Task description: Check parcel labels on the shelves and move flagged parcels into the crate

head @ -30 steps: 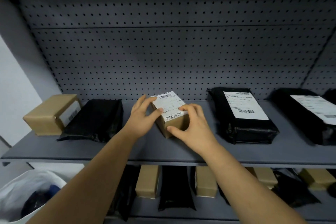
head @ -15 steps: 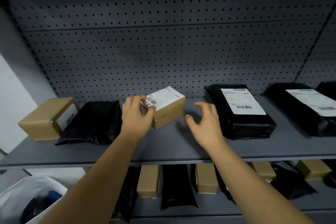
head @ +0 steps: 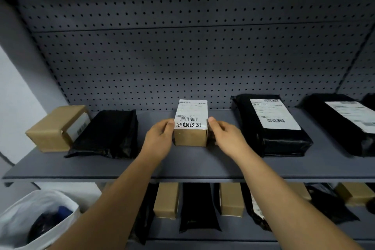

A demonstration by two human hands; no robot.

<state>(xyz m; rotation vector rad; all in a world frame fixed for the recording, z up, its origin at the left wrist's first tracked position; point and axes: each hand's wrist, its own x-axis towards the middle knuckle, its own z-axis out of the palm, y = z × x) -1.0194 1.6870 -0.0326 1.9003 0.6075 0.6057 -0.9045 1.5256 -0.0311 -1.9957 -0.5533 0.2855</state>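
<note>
A small brown cardboard box [head: 190, 137] sits in the middle of the upper grey shelf [head: 182, 165], its short end toward me. Its white label [head: 191, 113] faces up and carries a barcode and handwritten black characters along the near edge. My left hand [head: 160, 139] grips the box's left side, thumb on the label edge. My right hand [head: 225, 137] grips the right side, thumb on the top corner. A white crate [head: 22, 209] at the bottom left holds dark parcels.
On the same shelf lie a brown box [head: 54, 130] at the far left, a black bag [head: 107, 134] beside it, and two labelled black bags [head: 269, 126] [head: 343, 122] to the right. The lower shelf holds brown boxes [head: 165, 200] and black bags. Pegboard backs the shelves.
The box was turned from askew to straight, its label's near edge now facing me. My right hand, which had let go half a second ago, came back and grips its right side.
</note>
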